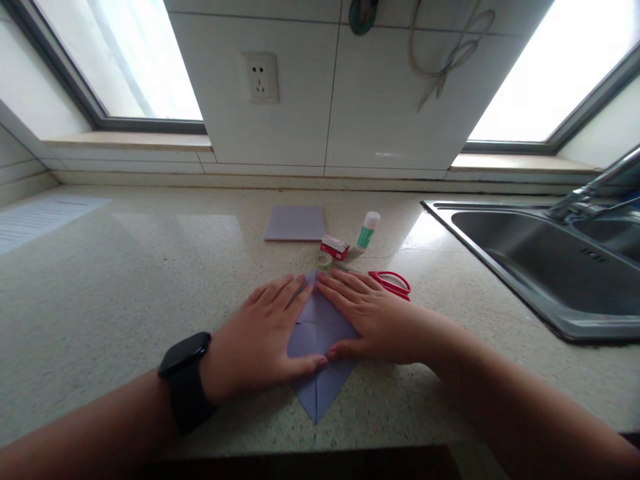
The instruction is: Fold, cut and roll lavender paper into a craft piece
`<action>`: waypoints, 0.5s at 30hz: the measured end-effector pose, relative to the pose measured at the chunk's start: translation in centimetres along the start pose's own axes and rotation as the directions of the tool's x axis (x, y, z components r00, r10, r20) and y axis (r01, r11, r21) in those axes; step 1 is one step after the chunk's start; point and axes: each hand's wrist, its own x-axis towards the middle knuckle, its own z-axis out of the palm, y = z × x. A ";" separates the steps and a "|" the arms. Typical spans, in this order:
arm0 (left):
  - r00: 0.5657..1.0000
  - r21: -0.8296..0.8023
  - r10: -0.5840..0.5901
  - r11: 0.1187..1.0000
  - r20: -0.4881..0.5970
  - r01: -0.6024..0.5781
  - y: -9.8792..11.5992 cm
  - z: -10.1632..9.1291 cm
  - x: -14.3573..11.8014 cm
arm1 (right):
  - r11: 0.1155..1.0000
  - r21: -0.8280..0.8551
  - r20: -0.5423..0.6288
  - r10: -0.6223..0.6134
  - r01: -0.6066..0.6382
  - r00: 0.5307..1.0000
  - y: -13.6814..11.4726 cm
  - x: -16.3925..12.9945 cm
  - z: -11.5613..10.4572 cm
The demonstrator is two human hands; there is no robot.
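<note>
pressing flat lilac paper (pixel 317 333), folded kite-shaped, creased, under both hands

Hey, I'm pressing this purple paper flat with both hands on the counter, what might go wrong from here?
1. The folded paper has its lower tip near the counter's front edge; a slip may push it over the edge.
2. The right hand lies close to the red scissors; a sideways move may knock them.
3. The left hand and right hand hide much of the paper, so a crooked crease may go unnoticed.
</note>
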 end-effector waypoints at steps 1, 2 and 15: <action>1.000 -0.004 0.025 1.000 0.008 -0.025 -0.5 -0.2 0.2 | 1.000 0.002 -0.014 -0.001 0.001 1.000 0.0 0.0 -0.1; 0.998 -0.007 0.052 0.999 0.023 -0.052 -1.0 -0.3 0.3 | 1.000 0.003 -0.024 -0.002 0.002 1.000 -0.1 0.0 -0.1; 0.989 -0.038 0.147 0.989 0.033 -0.146 -3.2 0.4 0.9 | 1.000 -0.004 -0.052 0.007 -0.007 0.999 0.2 0.1 -0.2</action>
